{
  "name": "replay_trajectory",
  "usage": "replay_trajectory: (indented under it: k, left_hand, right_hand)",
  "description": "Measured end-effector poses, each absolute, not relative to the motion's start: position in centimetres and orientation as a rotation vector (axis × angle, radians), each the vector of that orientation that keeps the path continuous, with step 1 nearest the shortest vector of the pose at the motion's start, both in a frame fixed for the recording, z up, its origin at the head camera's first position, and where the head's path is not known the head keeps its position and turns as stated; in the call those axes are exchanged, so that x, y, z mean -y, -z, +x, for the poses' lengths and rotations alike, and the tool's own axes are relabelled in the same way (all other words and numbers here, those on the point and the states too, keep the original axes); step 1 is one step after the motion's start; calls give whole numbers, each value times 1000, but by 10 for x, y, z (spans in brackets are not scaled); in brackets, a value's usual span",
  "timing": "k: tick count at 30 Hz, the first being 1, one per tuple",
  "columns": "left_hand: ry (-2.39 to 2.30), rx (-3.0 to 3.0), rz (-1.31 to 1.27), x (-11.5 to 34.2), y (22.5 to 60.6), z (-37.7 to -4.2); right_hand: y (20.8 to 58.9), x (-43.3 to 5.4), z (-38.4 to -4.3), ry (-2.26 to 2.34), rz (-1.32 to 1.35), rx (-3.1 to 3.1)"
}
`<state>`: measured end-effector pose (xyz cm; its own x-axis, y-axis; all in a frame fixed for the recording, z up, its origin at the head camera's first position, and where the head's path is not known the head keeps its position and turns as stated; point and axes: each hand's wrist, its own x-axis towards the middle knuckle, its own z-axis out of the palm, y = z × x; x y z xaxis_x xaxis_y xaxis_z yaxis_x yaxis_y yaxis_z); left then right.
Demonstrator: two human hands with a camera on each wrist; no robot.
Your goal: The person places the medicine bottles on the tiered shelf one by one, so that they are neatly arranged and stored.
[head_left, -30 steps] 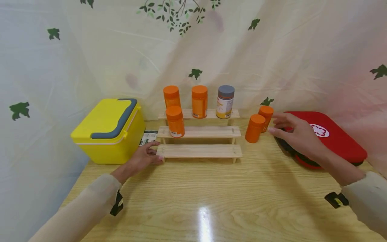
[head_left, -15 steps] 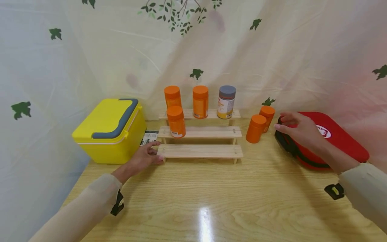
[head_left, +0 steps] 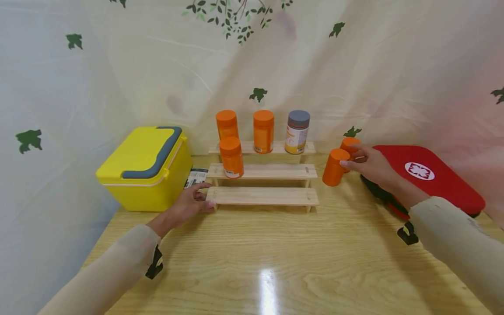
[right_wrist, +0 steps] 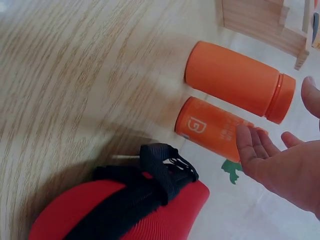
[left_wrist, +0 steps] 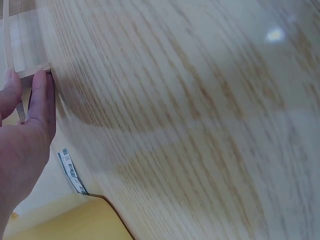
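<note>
Orange and upright, the front bottle and the rear bottle stand close together on the table, just past the right end of the wooden rack. My right hand is at their caps, thumb and fingers parted, fingers loosely bent, holding neither one. From the right wrist, my fingers overlap the rear bottle's upper part, and my thumb sits apart from the front bottle's cap; whether my fingers touch the rear bottle I cannot tell. White print shows on the rear bottle's side.

My left hand grips the left end of the rack's lowest step, thumb on one side of the wood and fingers on the other.

On the rack's top step stand the left bottle, the middle bottle and a grey-capped jar. One more orange one, the lower bottle, stands near the left end of the middle step.

Left of the rack is a yellow cooler, with printed paper between them. Right of the two bottles lies a red case with a white emblem and a black strap. Leaf-patterned cloth hangs behind everything.
</note>
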<state>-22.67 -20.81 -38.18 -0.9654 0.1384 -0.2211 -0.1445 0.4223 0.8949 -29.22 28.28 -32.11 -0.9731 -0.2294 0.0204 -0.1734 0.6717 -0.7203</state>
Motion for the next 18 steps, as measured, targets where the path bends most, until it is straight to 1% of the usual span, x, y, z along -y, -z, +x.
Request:
replay_trajectory:
  k: [10,18]
  left_hand:
    - [-1596,-2387,-20,208,383,-228]
    - [-1599,-2377,-27,207,383,-228]
  right_hand:
    - [334,-271,-304,1269,-323,-2762]
    - [339,-263,-304,1269,-320,-2822]
